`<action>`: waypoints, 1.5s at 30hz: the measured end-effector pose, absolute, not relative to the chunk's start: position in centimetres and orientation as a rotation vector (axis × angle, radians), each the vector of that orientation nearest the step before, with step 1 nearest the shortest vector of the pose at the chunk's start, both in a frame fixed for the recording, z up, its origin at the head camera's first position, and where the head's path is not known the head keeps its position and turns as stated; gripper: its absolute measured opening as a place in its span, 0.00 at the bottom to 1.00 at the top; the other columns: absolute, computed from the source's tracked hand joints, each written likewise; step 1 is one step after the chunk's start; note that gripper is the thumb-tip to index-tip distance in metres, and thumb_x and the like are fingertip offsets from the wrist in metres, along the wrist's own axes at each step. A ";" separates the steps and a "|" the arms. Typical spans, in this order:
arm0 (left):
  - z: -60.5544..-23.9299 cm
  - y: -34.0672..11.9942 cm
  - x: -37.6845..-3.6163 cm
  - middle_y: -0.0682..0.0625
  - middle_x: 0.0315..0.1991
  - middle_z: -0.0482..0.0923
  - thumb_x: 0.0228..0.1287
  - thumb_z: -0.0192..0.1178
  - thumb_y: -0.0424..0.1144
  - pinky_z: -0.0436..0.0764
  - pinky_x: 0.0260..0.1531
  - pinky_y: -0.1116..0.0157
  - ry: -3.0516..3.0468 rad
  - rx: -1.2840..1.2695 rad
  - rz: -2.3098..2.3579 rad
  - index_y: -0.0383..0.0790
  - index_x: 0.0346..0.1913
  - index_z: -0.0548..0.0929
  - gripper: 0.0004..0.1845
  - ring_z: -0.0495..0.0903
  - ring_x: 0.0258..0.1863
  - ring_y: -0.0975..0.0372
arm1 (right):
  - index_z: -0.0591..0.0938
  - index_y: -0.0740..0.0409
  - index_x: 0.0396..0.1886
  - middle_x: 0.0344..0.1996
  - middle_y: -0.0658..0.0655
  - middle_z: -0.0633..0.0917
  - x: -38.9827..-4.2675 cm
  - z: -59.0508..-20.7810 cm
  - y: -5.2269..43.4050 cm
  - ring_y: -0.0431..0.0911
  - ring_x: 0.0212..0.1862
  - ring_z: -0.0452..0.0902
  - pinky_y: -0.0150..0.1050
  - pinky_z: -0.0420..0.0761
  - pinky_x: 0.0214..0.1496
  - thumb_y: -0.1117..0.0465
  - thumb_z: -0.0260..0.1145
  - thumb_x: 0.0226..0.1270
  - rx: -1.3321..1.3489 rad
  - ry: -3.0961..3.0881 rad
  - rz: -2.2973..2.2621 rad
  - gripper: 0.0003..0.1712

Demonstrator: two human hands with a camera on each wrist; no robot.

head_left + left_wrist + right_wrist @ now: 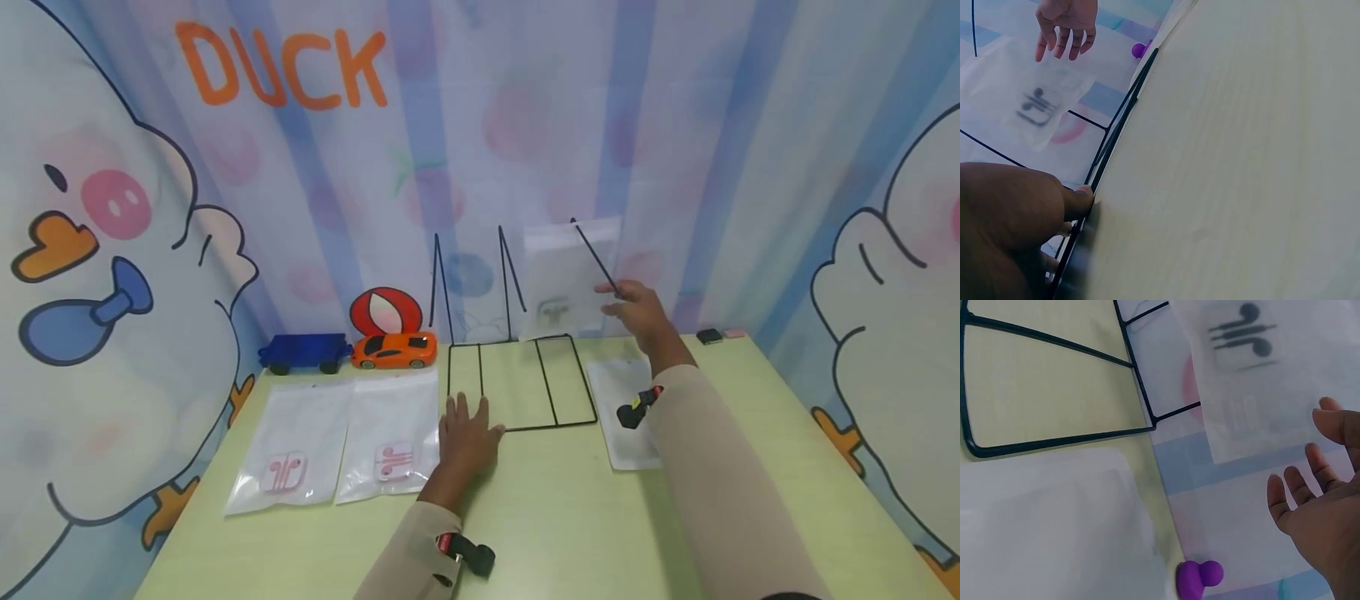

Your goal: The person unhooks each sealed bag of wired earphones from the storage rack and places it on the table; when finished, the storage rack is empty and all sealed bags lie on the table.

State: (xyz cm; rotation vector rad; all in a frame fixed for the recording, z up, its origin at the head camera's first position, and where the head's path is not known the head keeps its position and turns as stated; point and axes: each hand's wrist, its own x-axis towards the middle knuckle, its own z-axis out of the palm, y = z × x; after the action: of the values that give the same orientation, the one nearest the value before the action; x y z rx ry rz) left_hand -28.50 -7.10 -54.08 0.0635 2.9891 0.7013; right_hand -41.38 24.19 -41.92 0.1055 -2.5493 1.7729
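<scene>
A black wire display rack [556, 398] stands at the back of the table with hooks rising behind its base. From its right hook hangs a frosted plastic bag [573, 258], dark earphones [1244, 336] showing through. My right hand [639, 315] is beside the bag and the hook's front end, fingers spread and loosely bent; a gap parts it from the bag in the right wrist view. My left hand [470, 437] rests on the front left of the rack's base with fingers spread; its thumb [1082, 199] touches the front wire in the left wrist view.
Two plastic bags with pink earphones [285, 473] lie at left. Another white bag [611, 392] lies right of the rack, partly under my right arm. Along the back are a blue toy wagon [306, 353], an orange toy car [395, 351] and a small black item [708, 336].
</scene>
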 end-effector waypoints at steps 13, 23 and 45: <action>-54.2 -7.1 -28.5 0.30 0.89 0.49 0.85 0.55 0.53 0.53 0.87 0.38 2.988 0.059 0.687 0.42 0.86 0.65 0.35 0.45 0.90 0.37 | 0.86 0.57 0.70 0.87 0.64 0.61 -40.9 -44.9 24.3 0.63 0.91 0.47 0.66 0.61 0.87 0.65 0.70 0.76 0.106 -2.528 1.709 0.25; -53.8 -7.0 -28.5 0.29 0.88 0.50 0.84 0.56 0.52 0.55 0.86 0.38 3.007 0.072 0.678 0.40 0.85 0.67 0.35 0.47 0.89 0.36 | 0.85 0.55 0.71 0.81 0.61 0.75 -40.4 -45.5 24.2 0.62 0.87 0.60 0.66 0.63 0.86 0.64 0.71 0.77 0.097 -2.528 1.734 0.24; -53.6 -6.9 -28.3 0.31 0.89 0.47 0.85 0.56 0.53 0.51 0.88 0.38 2.980 0.047 0.701 0.42 0.86 0.65 0.35 0.44 0.90 0.37 | 0.89 0.58 0.64 0.73 0.64 0.82 -37.6 -44.9 25.8 0.58 0.69 0.82 0.32 0.86 0.54 0.64 0.73 0.76 0.063 -2.438 1.693 0.20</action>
State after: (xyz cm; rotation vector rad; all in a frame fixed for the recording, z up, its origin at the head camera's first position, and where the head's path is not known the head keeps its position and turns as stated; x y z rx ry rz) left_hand -28.34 -6.86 -53.64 0.0468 2.9799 0.7013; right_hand -37.55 25.84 -44.92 0.0631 -2.4378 1.6928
